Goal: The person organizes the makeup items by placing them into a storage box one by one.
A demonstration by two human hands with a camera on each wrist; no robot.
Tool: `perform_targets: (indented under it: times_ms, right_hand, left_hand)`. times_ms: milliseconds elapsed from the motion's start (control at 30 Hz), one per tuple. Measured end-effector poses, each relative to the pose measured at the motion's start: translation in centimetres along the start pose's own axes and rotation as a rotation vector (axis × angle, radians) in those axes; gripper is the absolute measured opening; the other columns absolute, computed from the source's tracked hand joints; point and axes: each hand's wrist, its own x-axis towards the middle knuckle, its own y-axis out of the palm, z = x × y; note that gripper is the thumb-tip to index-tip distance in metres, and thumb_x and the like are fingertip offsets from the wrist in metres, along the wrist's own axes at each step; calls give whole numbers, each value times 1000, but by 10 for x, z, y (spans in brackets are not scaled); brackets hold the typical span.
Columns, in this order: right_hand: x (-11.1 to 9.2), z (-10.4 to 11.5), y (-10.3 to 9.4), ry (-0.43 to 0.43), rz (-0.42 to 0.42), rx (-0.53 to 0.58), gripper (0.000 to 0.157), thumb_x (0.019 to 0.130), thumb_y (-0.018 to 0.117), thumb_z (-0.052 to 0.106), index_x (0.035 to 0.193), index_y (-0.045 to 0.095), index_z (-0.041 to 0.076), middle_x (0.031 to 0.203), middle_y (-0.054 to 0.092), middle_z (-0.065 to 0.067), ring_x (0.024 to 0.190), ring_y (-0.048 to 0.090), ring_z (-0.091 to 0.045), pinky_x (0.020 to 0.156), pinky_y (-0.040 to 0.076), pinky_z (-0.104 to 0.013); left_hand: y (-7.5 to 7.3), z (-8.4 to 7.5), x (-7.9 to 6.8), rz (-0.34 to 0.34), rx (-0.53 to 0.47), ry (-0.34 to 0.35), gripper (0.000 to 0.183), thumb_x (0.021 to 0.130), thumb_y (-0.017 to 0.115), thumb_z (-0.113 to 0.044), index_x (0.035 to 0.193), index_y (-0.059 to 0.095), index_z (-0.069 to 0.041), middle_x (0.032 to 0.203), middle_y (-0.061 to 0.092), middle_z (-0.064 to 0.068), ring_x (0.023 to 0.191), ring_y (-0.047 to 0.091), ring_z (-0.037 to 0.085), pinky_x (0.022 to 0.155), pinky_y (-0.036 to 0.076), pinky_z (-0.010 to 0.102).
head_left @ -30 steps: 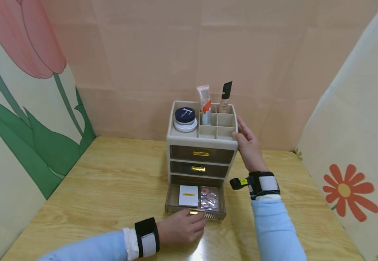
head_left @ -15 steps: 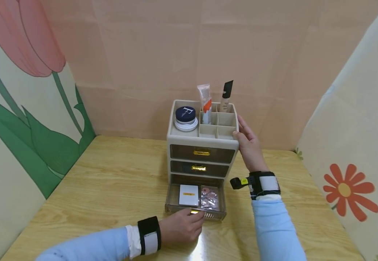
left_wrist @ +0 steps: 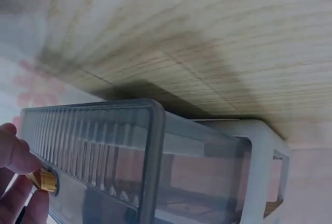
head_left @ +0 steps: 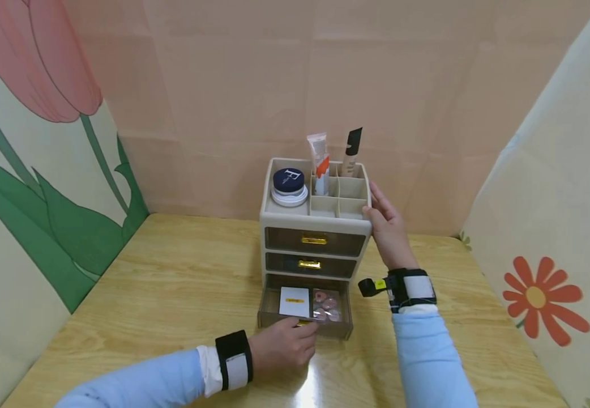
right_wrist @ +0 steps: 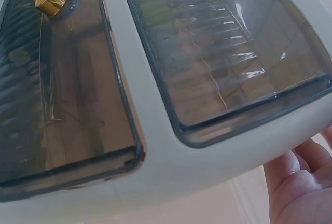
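Note:
A cream cosmetics organizer (head_left: 316, 220) with smoky drawers stands on the table. Its bottom drawer (head_left: 269, 306) is pulled out, holding a white box (head_left: 294, 301) and a clear packet of pink round pieces (head_left: 327, 309). My left hand (head_left: 283, 345) pinches this drawer's gold handle (left_wrist: 49, 181), seen closely in the left wrist view. At the organizer's upper right side, my right hand (head_left: 389, 232) grips the side, thumb at the top rim and fingers along the outer wall. The two upper drawers, with a gold handle (head_left: 313, 240) on the top one, are closed.
On the organizer's top sit a dark-lidded jar (head_left: 289, 184), a pale tube with an orange mark (head_left: 320, 164) and a black-capped bottle (head_left: 352, 152). A pinkish backdrop (head_left: 223, 102) rises behind the wooden table (head_left: 183, 277), with flower-patterned sheets (head_left: 534, 187) at both sides.
The bottom drawer's front has risen and shifted slightly inward toward the organizer, with my left hand still at its handle. My right hand stays at the side.

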Motion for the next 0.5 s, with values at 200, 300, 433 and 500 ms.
perform_targets:
  times_ms: [200,300,433,500]
  right_hand:
    - [0,1,0,-10,-3,-2,50,101,51,31,146,36,48,155,32,5,136,37,-30,103,36,-56]
    - [-1,1,0,-11,-6,-2,49,101,51,31,145,37,48,155,32,5,136,37,-30,103,36,-56]
    - [-1,1,0,-6,-7,7,49,101,50,30,146,38,46,154,33,5,135,39,-29,104,37,-55]
    - [-1,1,0,-1,-7,11,49,101,50,30,146,38,46,154,33,5,135,39,-28,104,37,-54]
  left_hand:
    - [8,6,2,-22,-13,8,13,87,60,-16,87,70,-25,103,70,-11,108,58,10,62,45,18]
    - [13,10,4,-32,-9,-10,15,87,60,-14,87,71,-26,102,70,-12,107,57,9,62,45,18]
    - [23,15,7,-60,7,-37,31,89,45,-8,82,70,-25,97,69,-13,103,58,9,60,44,19]
    - [28,17,8,-64,1,-46,38,88,36,-6,81,69,-24,96,69,-12,101,58,9,60,43,20]
